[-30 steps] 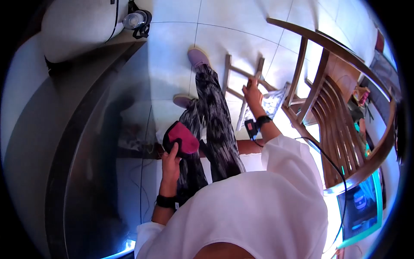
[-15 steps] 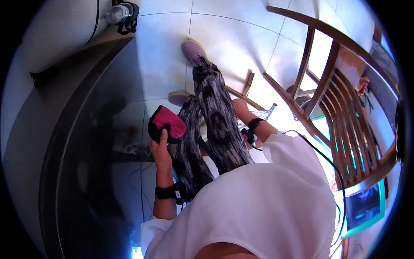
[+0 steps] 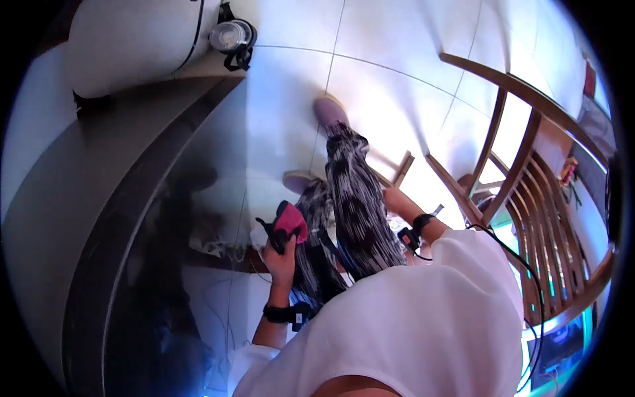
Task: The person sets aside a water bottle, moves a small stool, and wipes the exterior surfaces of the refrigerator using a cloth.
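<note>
My left hand (image 3: 280, 261) is closed on a pink and black cloth item (image 3: 291, 223), held in front of my left leg, with the thumb on its lower part. Low beside my right leg, my right hand (image 3: 395, 200) is partly hidden behind the patterned trousers (image 3: 360, 205), and its fingers cannot be made out. Near that hand, the wooden legs of a small stool (image 3: 403, 169) show. Both wrists wear black straps with small devices.
A dark glossy table (image 3: 159, 251) with a curved edge stands at the left. A slatted wooden chair (image 3: 546, 231) is at the right. Past the table are a pale rounded seat (image 3: 139, 40) and a clear bottle (image 3: 228, 36). A black cable hangs by my right arm.
The cloth item has turned and looks more bunched in my left hand. My right hand has gone from the stool's visible frame to behind my leg. The camera view has shifted.
</note>
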Tool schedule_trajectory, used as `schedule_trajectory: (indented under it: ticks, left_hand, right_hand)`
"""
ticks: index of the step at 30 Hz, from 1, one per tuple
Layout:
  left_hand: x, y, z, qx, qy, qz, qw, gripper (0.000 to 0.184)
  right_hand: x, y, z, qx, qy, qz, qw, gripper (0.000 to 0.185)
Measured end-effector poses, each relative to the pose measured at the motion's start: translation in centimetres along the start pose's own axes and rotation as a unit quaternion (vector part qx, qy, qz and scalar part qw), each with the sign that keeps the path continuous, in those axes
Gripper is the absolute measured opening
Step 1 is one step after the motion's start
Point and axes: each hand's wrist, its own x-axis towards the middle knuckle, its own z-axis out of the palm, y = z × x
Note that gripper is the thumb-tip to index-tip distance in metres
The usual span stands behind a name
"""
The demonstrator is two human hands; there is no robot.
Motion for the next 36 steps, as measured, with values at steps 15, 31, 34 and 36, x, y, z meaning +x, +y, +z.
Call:
schedule_trajectory:
  ticks: [15, 31, 34, 36]
  left_hand:
    - [0.8, -2.4, 2.3, -0.054, 0.032, 0.141, 0.988, 0.028]
    - [-7.9, -2.4, 5.4, -0.204, 0.344, 0.175, 0.900, 0.028]
    - [-8.5, -1.3, 5.2, -0.280, 0.389, 0.171, 0.861, 0.036]
    - [-8.8, 0.5, 5.4, -0.403, 0.319, 0.198, 0.835, 0.038]
  right_hand:
    - [2.7, 2.0, -1.7, -0.154, -0.141, -0.058, 0.976, 0.038]
    - [7.9, -5.4, -12.2, -0.430, 0.111, -0.157, 0.882, 0.037]
    - [0.7, -15.2, -14.6, -0.073, 0.329, -0.362, 0.869, 0.030]
    - [-6.9, -20.9, -12.3, 0.129, 0.240, -0.549, 0.790, 0.033]
